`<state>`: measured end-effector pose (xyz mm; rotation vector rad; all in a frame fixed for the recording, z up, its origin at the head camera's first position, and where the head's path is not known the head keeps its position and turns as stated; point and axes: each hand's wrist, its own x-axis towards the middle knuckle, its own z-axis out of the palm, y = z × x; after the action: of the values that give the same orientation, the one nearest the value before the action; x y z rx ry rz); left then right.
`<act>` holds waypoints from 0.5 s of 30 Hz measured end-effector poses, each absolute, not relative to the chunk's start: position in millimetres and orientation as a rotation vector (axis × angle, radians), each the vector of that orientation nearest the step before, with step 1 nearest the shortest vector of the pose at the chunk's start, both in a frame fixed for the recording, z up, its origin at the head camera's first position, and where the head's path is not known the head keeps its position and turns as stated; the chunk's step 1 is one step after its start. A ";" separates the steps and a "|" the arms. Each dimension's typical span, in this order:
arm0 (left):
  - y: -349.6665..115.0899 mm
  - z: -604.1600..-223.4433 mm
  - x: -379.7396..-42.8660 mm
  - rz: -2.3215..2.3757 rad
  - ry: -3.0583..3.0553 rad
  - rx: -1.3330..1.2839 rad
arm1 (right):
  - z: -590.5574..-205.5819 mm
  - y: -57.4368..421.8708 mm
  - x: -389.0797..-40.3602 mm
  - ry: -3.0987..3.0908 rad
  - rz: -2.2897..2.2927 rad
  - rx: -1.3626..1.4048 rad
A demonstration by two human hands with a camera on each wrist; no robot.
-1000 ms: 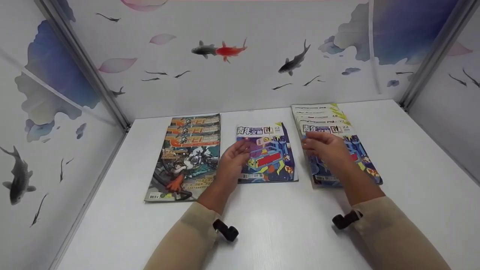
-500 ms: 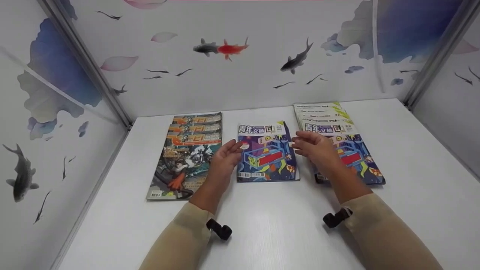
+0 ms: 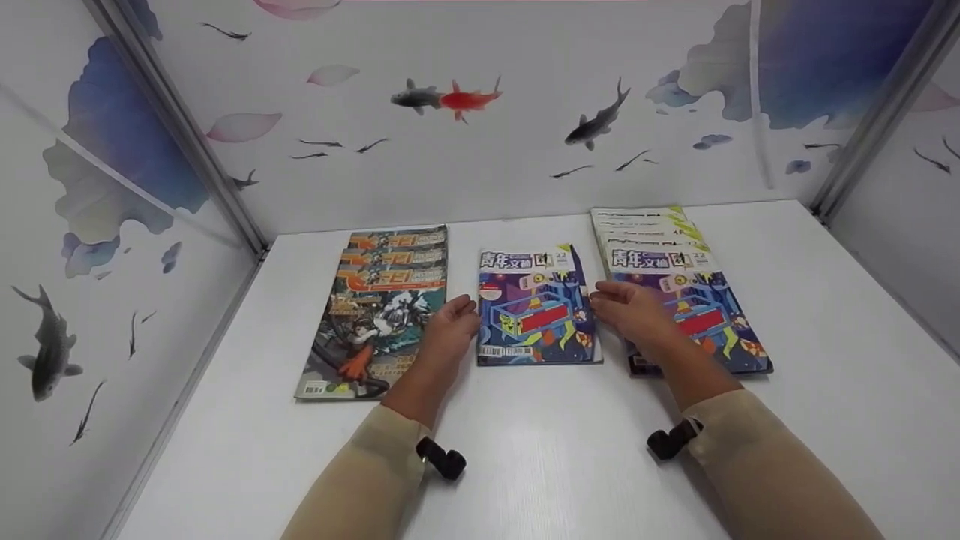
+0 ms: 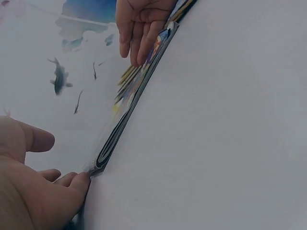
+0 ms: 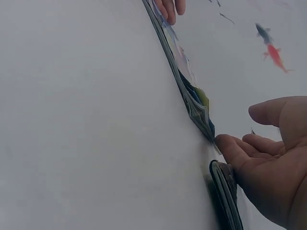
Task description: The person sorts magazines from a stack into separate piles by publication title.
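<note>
A pile of magazines (image 3: 536,311) with a purple-and-blue cartoon cover lies flat in the middle of the table, its layers slightly uneven at the right side. My left hand (image 3: 450,330) stands at its left edge, fingers extended and fingertips right at the side. At the opposite edge is my right hand (image 3: 634,311), thumb raised and fingers relaxed. The right wrist view shows that hand's fingertips (image 5: 225,143) beside the pile's corner. In the left wrist view, the left fingers (image 4: 79,184) come up to the near end of the magazines. Neither hand grips anything.
Overlapping magazines with orange titles (image 3: 367,330) lie left of the middle pile. On the right, a fanned stack of magazines (image 3: 739,341) bears the same purple-and-blue cover. A white wall (image 3: 487,180) painted with fish stands behind the white table (image 3: 540,450), with side walls left and right.
My right hand has come left from over the right stack to the middle pile's right edge. My left hand has drawn back from over the cover and lowered to its left edge.
</note>
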<state>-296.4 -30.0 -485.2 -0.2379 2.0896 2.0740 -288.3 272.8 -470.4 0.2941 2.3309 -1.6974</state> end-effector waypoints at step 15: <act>-33.2 -484.2 -297.7 2.189 1.923 -0.165 | -474.2 273.7 -288.7 2.270 -1.728 0.267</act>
<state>-297.7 -33.2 -484.2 -0.1651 1.9232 2.1888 -288.7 273.7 -474.2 0.2674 2.2703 -1.7276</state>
